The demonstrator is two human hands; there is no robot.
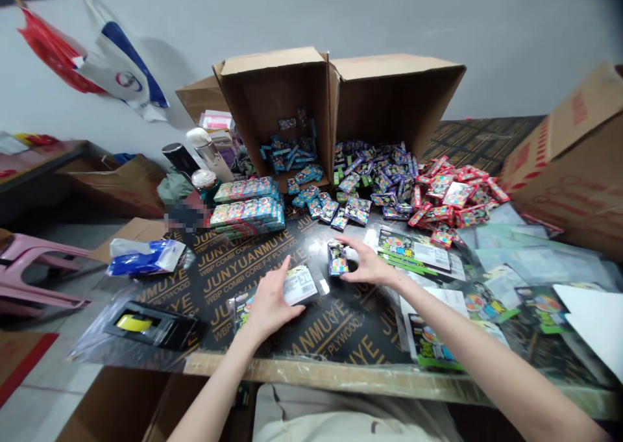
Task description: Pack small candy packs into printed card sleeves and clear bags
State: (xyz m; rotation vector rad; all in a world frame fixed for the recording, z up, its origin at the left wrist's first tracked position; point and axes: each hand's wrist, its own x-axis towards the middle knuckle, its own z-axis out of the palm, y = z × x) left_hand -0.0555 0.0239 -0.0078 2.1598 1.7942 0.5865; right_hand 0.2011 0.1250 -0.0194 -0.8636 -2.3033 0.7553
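My left hand (pixel 269 302) lies with fingers spread on a clear packet with a printed card and barcode label (pixel 298 285) on the black plywood table (pixel 243 267). My right hand (pixel 366 265) pinches a small purple box (pixel 337 260), held upright just right of the packet. Behind them lie heaps of small boxes: blue ones (pixel 296 169), purple ones (pixel 374 176) and red ones (pixel 450 198). Stacked blue boxes (pixel 247 209) stand at the left.
Two open cardboard cartons (pixel 272 91) (pixel 394 91) lie tipped at the back. Printed cards and clear bags (pixel 487 280) cover the right side. A large carton (pixel 574 163) is at far right, a tape dispenser (pixel 146 325) and bottles (pixel 204 153) at left.
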